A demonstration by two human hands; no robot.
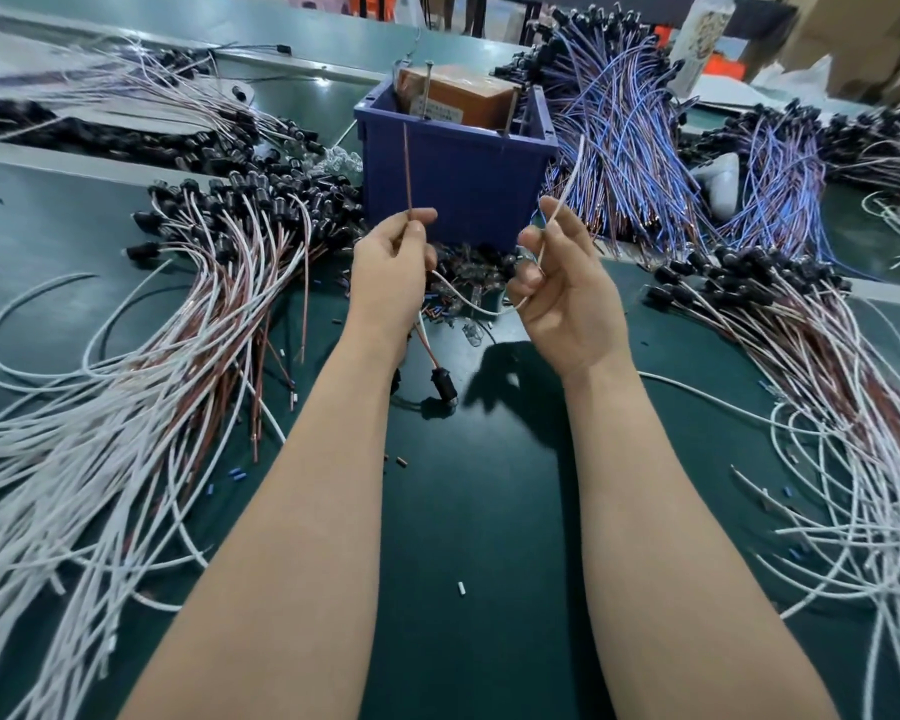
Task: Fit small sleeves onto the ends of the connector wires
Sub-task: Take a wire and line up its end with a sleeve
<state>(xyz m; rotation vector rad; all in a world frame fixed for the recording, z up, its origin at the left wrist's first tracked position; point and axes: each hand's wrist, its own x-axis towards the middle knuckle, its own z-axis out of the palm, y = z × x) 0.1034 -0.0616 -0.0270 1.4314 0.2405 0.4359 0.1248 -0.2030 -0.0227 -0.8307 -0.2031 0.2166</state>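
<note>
Blue bin (458, 189) holds 1 brown block (468, 96); left hand (391, 267) pinches the brown wire (408, 168) at its fingertips, right hand (567, 293) pinches the white wire (567, 184).

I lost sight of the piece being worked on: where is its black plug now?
In the head view the black plug is at centre, just nearer the person than the left hand, beside its wrist, and short of the blue bin.
</note>
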